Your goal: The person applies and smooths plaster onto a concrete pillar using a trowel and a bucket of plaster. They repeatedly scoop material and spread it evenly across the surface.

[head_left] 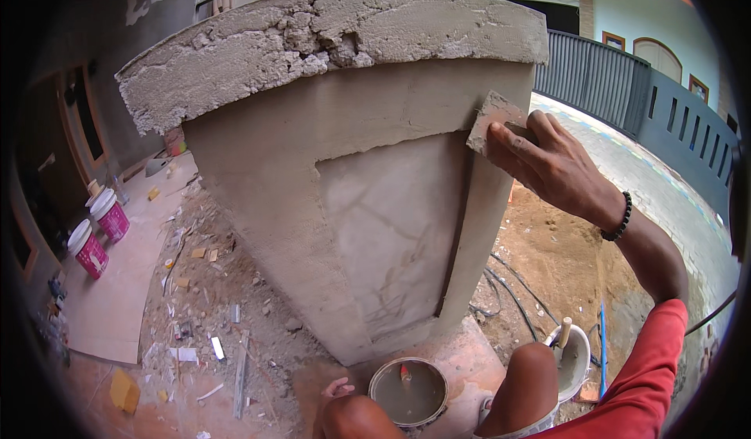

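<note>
My right hand (557,157) grips a flat, rectangular plastering float (494,120) smeared with mortar. The float lies against the upper right corner of a grey plastered pillar (266,173), just under its rough cap (344,36). A recessed smooth panel (391,228) with a raised border fills the pillar's front. Low down, beside my left knee, my left hand (338,388) shows only its loosely bent fingers, with nothing visible in them. To its right stands a round bucket (408,392) of grey, watery mix with a red-tipped tool in it.
A white bucket (575,361) with a wooden-handled tool stands by my right knee, near black cables (512,294) and a blue rod (602,349). Rubble and yellow foam pieces (123,390) litter the left ground. Two pink-and-white pails (88,250) stand farther left. A grey gate (598,71) is behind.
</note>
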A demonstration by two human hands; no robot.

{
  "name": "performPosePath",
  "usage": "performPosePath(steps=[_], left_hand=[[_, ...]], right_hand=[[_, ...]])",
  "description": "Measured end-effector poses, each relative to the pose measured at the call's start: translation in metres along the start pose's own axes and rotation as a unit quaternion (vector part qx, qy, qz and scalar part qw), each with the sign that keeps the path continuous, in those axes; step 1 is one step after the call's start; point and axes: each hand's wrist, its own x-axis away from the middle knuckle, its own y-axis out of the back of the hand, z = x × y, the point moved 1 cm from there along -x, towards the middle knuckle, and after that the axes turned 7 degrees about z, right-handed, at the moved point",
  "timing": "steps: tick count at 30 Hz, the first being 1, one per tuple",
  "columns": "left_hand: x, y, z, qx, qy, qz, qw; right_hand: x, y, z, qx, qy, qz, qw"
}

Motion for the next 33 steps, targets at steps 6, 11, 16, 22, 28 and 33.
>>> performPosePath(steps=[6, 11, 16, 22, 28, 33], left_hand=[[-0.018, -0.017, 0.001, -0.003, -0.003, 0.025, 1.0], [-0.016, -0.011, 0.003, -0.002, 0.01, 0.012, 1.0], [-0.015, -0.008, 0.002, -0.003, 0.018, 0.007, 1.0], [-0.031, -0.018, -0.002, 0.007, 0.021, 0.012, 1.0], [-0.017, -0.004, 0.002, 0.0, 0.029, -0.004, 1.0], [-0.027, -0.016, 0.0, 0.008, 0.03, 0.005, 0.999]], right_hand=[[-0.045, -0.005, 0.004, 0.038, 0.019, -0.058, 0.997], [0.021, -0.027, -0.005, 0.009, -0.055, 0.035, 0.998], [-0.005, -0.006, 0.01, -0.026, -0.06, -0.073, 0.995], [-0.02, -0.035, 0.023, -0.02, -0.127, -0.073, 0.989], [0.014, -0.036, 0.043, -0.083, -0.134, -0.03, 0.987], [-0.04, -0.022, 0.029, -0.066, -0.122, -0.121, 0.983]])
